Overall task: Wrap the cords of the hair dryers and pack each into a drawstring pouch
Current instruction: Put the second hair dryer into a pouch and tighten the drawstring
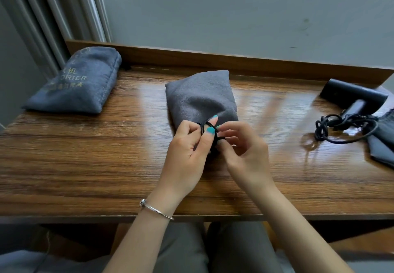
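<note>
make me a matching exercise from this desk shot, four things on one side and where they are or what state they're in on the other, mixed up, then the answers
Things
1. printed pouch
2. middle pouch
3. hair dryer
4. empty pouch

Places or states
A. unpacked at the right, cord loose on the desk
B. lying flat at the right edge, partly out of frame
C. its black drawstring worked by the fingers of both hands
D. filled, at the far left corner

Pairs: 1-D, 2-C, 3-A, 4-B
</note>
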Tool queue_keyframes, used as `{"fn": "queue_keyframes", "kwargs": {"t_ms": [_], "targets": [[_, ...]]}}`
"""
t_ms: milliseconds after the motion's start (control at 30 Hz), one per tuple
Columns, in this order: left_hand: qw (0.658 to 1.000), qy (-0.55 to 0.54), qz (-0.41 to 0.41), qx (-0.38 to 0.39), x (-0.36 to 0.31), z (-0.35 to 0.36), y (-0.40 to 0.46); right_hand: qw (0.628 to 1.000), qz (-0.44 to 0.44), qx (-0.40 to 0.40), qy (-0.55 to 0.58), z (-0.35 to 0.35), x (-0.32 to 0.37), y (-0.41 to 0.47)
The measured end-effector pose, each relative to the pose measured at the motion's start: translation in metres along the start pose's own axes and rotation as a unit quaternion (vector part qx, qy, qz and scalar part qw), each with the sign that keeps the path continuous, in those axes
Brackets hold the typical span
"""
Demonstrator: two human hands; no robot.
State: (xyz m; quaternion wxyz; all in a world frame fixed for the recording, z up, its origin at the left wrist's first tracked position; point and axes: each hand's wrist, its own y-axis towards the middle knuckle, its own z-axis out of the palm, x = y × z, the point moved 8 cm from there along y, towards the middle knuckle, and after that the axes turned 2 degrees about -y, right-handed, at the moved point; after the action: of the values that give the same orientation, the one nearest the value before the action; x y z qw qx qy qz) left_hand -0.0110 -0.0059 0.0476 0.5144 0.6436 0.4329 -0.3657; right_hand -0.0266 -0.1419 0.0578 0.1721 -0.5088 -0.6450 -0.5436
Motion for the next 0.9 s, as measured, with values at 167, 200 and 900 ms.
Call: {"fn": "queue_keyframes", "kwargs": {"t_ms": [167, 200, 900], "targets": [[0.999, -0.043, -0.018, 0.006, 0.015, -0.004, -0.002, 0.963, 0.157, 0.042, 0.216, 0.006, -0.017, -0.007], [0.998, -0.049, -0.022, 0.009, 0.017, -0.004, -0.003, 0.959, 0.173, 0.036, 0.222, 0.006, -0.02, -0.008], [0.984, -0.118, -0.127, -0.029, 0.039, -0.012, -0.012, 0.982, 0.18, 0.045, 0.039, -0.017, -0.039, -0.017]]}}
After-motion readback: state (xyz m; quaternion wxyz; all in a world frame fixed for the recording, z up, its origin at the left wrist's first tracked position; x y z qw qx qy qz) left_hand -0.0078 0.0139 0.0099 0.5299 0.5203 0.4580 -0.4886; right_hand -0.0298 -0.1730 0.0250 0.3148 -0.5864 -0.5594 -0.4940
